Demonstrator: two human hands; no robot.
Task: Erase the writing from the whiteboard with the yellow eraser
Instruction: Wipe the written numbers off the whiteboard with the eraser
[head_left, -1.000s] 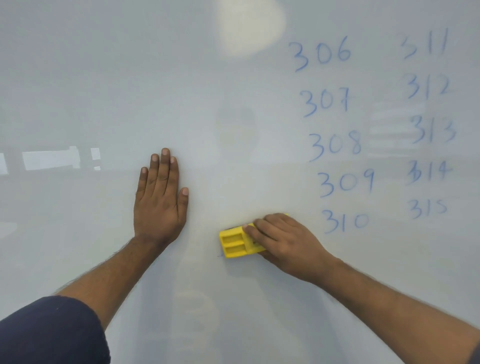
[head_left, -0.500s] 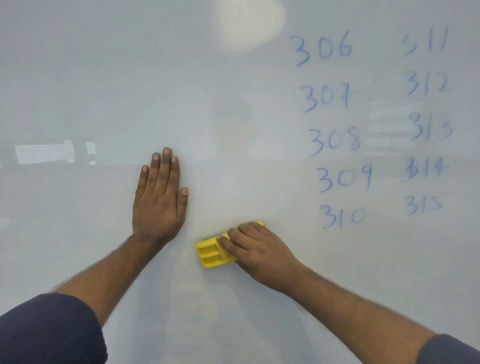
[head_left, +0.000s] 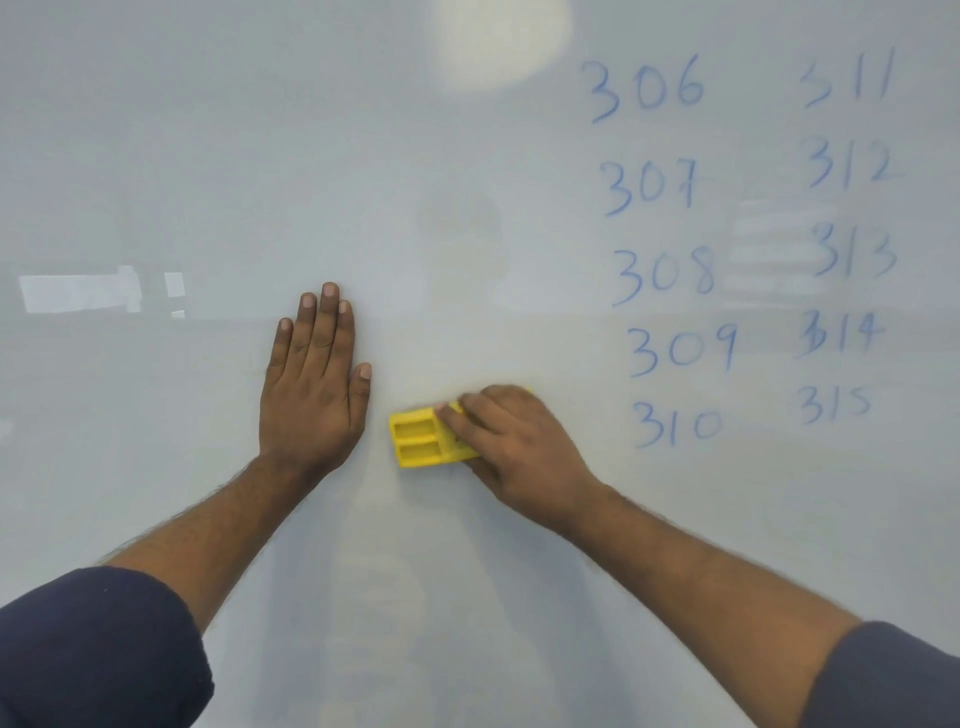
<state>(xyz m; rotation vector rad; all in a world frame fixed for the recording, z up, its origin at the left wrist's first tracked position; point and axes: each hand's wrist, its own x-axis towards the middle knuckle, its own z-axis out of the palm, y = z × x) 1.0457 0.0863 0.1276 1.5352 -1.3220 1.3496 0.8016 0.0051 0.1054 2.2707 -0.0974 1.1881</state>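
The whiteboard (head_left: 208, 156) fills the whole view. Blue numbers in two columns stand at its right: 306 to 310 (head_left: 670, 260) and 311 to 315 (head_left: 847, 244). My right hand (head_left: 514, 452) presses the yellow eraser (head_left: 423, 439) against the board, left of the number 310; the eraser's right part is hidden under my fingers. My left hand (head_left: 311, 384) lies flat on the board with fingers together pointing up, just left of the eraser and not touching it.
The board's left and middle parts carry no writing, only pale reflections: a bright round spot (head_left: 504, 41) at the top and white rectangles (head_left: 83, 293) at the left. Both forearms in dark sleeves enter from the bottom corners.
My right hand has slid the eraser left along the board, from near the number 310 toward my left hand, then slightly up. The left hand has stayed in place.
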